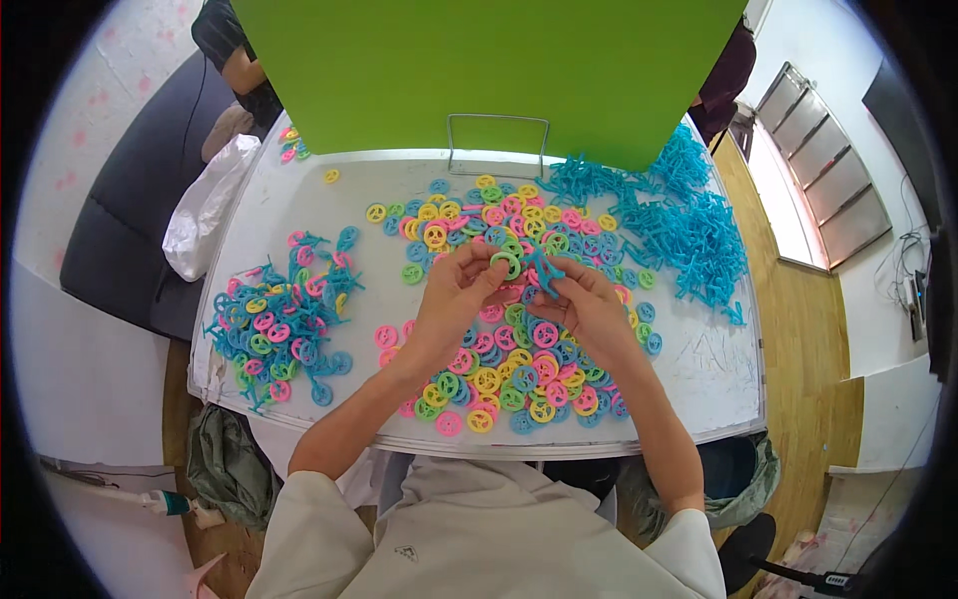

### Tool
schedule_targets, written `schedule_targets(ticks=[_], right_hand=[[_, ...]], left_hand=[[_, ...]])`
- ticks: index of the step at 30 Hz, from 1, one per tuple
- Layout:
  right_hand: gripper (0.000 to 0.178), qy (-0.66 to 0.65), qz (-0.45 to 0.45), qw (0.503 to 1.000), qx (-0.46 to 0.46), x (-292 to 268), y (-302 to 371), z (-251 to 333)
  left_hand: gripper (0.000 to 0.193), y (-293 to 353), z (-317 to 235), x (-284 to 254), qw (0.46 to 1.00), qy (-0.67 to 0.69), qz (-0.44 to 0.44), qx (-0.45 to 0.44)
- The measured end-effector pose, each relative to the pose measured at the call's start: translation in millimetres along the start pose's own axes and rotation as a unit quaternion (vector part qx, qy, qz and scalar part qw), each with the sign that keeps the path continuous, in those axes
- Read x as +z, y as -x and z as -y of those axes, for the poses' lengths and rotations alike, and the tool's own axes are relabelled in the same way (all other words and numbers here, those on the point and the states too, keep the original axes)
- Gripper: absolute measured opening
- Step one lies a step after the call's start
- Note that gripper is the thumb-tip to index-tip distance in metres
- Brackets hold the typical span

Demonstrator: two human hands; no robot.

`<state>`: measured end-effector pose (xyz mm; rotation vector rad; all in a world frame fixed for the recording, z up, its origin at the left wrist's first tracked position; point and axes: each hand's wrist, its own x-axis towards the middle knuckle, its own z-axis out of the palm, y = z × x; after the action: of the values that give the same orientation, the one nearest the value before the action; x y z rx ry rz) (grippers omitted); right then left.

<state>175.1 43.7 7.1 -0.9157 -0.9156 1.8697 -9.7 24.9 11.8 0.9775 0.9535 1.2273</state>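
My left hand [457, 298] pinches a small green plastic wheel [507, 266] between thumb and fingers. Close beside it, my right hand [593, 307] grips a blue branched plastic piece [545, 273]; whether it touches the wheel I cannot tell. Both hands are above a wide spread of loose wheels [487, 379] in pink, yellow, green and blue. At the far right lies a heap of blue branched pieces [689, 230]. On the left is a pile of blue pieces with coloured wheels on or among them [269, 324].
A tall green panel [479, 80] with a wire stand [497, 168] closes off the white table's [699, 384] far side. Green-grey bags [232, 467] hang below the front edge. A white sack [208, 215] rests at the left beside a dark sofa [125, 190]. Parts of other people show behind the panel.
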Motion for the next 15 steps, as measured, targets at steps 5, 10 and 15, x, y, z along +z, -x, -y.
schedule_targets(ticks=[5,10,15], right_hand=[[0.036,0.144,0.063,0.979,-0.129,1,0,2],[0.045,0.123,0.074,0.978,-0.148,8,4,-4],[0.031,0.251,0.021,0.945,-0.207,-5,-8,-15]], left_hand=[[0.028,0,1,-1,1.000,-0.004,-0.013,0.011],[0.029,2,3,1,0.998,0.009,-0.052,0.046],[0.028,3,0,5,1.000,-0.010,0.010,-0.005]])
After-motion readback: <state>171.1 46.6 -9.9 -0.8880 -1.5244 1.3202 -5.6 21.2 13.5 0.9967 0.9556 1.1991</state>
